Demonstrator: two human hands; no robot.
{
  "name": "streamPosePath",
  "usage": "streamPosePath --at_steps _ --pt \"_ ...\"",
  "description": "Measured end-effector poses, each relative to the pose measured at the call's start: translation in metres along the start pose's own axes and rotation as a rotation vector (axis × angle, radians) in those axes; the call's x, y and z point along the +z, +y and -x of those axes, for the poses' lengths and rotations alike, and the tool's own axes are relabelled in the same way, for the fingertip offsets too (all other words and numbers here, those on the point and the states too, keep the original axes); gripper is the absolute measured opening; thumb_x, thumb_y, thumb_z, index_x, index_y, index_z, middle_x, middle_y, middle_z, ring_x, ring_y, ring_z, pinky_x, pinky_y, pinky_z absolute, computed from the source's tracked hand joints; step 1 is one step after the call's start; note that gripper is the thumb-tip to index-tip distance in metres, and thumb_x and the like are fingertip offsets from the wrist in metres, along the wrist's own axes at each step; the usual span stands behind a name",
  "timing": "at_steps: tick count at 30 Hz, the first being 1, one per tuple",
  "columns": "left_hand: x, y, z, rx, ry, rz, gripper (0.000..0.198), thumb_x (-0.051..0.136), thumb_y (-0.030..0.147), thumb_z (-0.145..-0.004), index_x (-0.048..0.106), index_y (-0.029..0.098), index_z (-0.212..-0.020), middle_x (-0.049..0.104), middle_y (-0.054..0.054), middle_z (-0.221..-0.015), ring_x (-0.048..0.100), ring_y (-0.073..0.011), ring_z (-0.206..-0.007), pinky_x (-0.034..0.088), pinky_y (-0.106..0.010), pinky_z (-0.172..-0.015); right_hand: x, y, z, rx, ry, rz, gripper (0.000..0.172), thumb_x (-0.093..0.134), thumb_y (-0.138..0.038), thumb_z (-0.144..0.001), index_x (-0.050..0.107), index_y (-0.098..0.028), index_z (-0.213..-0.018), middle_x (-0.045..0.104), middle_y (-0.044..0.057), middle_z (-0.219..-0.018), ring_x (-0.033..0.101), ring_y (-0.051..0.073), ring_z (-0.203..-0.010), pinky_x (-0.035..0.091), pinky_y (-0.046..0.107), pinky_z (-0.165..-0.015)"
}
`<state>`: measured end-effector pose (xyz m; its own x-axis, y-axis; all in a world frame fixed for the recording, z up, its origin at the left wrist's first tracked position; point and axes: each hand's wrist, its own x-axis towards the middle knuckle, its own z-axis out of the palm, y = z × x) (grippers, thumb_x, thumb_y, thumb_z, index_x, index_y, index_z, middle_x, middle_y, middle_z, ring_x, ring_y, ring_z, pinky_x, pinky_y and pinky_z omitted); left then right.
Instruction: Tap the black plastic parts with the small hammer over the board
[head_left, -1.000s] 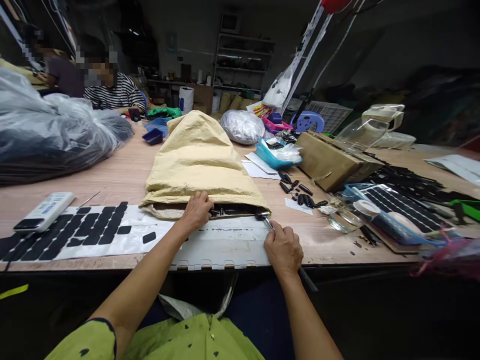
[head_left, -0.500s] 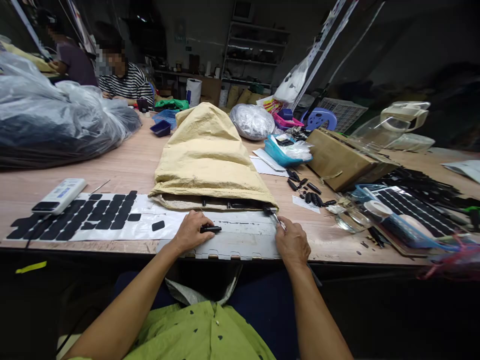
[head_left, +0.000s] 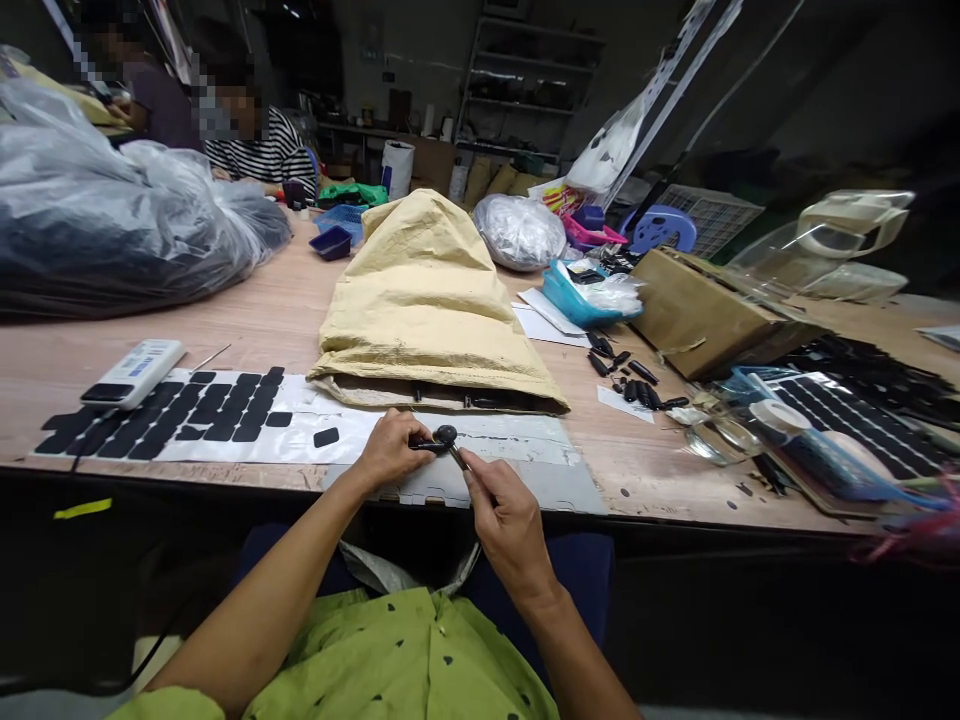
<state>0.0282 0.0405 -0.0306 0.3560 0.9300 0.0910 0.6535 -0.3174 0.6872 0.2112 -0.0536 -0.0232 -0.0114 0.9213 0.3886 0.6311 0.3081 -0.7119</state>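
Observation:
My left hand (head_left: 396, 447) pinches a slim black rod-shaped piece (head_left: 427, 447) just above the grey board (head_left: 517, 440) at the table's front edge. My right hand (head_left: 506, 510) is closed round the metal shaft of a tool with a round dark head (head_left: 445, 435). That head meets or nearly meets the piece's right end; actual contact is hard to make out. Behind both hands lies a yellow woven sack (head_left: 435, 300), its mouth facing me with black pieces (head_left: 495, 401) inside. Left of my left hand, several black rounded stickers (head_left: 240, 400) lie on a white sheet (head_left: 345, 420).
A white device (head_left: 135, 372) and a large plastic bag (head_left: 112, 230) are at left. To the right are loose black pieces (head_left: 637, 390), a cardboard box (head_left: 712, 310), a blue basket (head_left: 581, 300) and clear packaging (head_left: 712, 440). Two people sit at the far left.
My right hand has swung left with the tool, from the sack's right corner to the black piece in my left hand. The view has shifted slightly.

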Motion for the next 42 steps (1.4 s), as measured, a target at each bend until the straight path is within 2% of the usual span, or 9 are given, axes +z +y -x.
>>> streamPosePath --at_steps 3,8,13,19,21,26,30,34,42 --pt "0.0 -0.001 -0.001 0.008 -0.015 -0.022 0.009 0.075 0.025 -0.07 0.072 0.02 -0.077 0.064 -0.002 -0.079 0.049 -0.0199 -0.084 0.04 -0.032 -0.076 0.005 -0.004 0.001 -0.046 0.018 0.075 0.035 0.044 -0.026 -0.099 0.066 -0.023 -0.127 0.06 0.003 -0.082 0.058 0.014 -0.078 0.048 0.024 -0.072" --pt "-0.001 0.0 0.0 0.025 -0.002 -0.027 0.006 0.074 0.024 -0.07 0.072 0.02 -0.074 0.064 -0.001 -0.077 0.049 -0.0185 -0.08 0.039 -0.032 -0.077 0.01 -0.003 0.002 0.009 -0.034 0.227 0.037 0.042 -0.024 -0.099 0.066 -0.026 -0.126 0.06 0.002 -0.08 0.059 0.013 -0.075 0.045 0.022 -0.07" --pt "-0.001 0.0 0.0 0.019 -0.001 -0.004 0.013 0.075 0.023 -0.07 0.075 0.021 -0.083 0.067 -0.002 -0.081 0.051 -0.0201 -0.086 0.04 -0.033 -0.079 0.003 -0.003 0.002 0.01 0.072 0.195 0.036 0.043 -0.028 -0.099 0.067 -0.023 -0.124 0.06 0.003 -0.08 0.058 0.014 -0.077 0.046 0.024 -0.073" --pt "0.0 -0.001 -0.001 0.018 0.01 0.011 0.014 0.075 0.023 -0.069 0.076 0.021 -0.082 0.066 -0.003 -0.079 0.051 -0.0203 -0.085 0.042 -0.033 -0.077 0.002 0.004 0.008 0.071 0.026 0.212 0.036 0.042 -0.027 -0.098 0.068 -0.025 -0.124 0.06 0.002 -0.08 0.059 0.014 -0.077 0.045 0.024 -0.072" --pt "-0.001 -0.001 0.0 0.017 0.008 0.005 0.013 0.075 0.024 -0.07 0.076 0.021 -0.082 0.066 -0.003 -0.079 0.051 -0.0206 -0.085 0.042 -0.033 -0.077 -0.003 0.007 0.005 0.095 0.056 0.201 0.036 0.043 -0.028 -0.098 0.068 -0.024 -0.124 0.063 0.003 -0.085 0.059 0.015 -0.08 0.045 0.025 -0.074" --pt "-0.001 -0.002 0.002 0.035 0.01 -0.017 0.015 0.072 0.032 -0.076 0.076 0.022 -0.086 0.068 -0.004 -0.082 0.051 -0.0217 -0.087 0.041 -0.034 -0.077 -0.028 0.031 -0.013 0.201 0.177 0.347 0.035 0.047 -0.027 -0.095 0.068 -0.025 -0.123 0.065 0.004 -0.091 0.058 0.017 -0.083 0.041 0.026 -0.071" --pt "0.0 -0.004 0.003 0.055 0.018 -0.009 0.021 0.062 0.038 -0.085 0.077 0.023 -0.087 0.067 -0.003 -0.082 0.051 -0.0211 -0.087 0.04 -0.035 -0.078 -0.04 0.062 -0.024 0.298 0.167 0.552 0.03 0.053 -0.02 -0.091 0.073 -0.025 -0.113 0.062 0.004 -0.088 0.051 0.015 -0.082 0.034 0.025 -0.067" --pt "0.0 -0.003 0.003 0.057 0.011 -0.014 0.027 0.054 0.038 -0.09 0.076 0.023 -0.087 0.066 -0.003 -0.083 0.051 -0.0206 -0.087 0.04 -0.035 -0.081 -0.035 0.077 -0.024 0.253 0.179 0.719 0.03 0.054 -0.019 -0.091 0.073 -0.025 -0.113 0.059 0.004 -0.086 0.046 0.017 -0.081 0.03 0.027 -0.068" --pt "-0.005 0.003 0.003 0.042 -0.019 -0.032 0.029 0.051 0.038 -0.092 0.074 0.022 -0.086 0.065 -0.003 -0.082 0.049 -0.0206 -0.085 0.038 -0.035 -0.079 -0.025 0.077 -0.019 0.196 0.254 0.884 0.03 0.053 -0.022 -0.092 0.072 -0.027 -0.115 0.058 0.005 -0.086 0.043 0.018 -0.079 0.028 0.03 -0.067"
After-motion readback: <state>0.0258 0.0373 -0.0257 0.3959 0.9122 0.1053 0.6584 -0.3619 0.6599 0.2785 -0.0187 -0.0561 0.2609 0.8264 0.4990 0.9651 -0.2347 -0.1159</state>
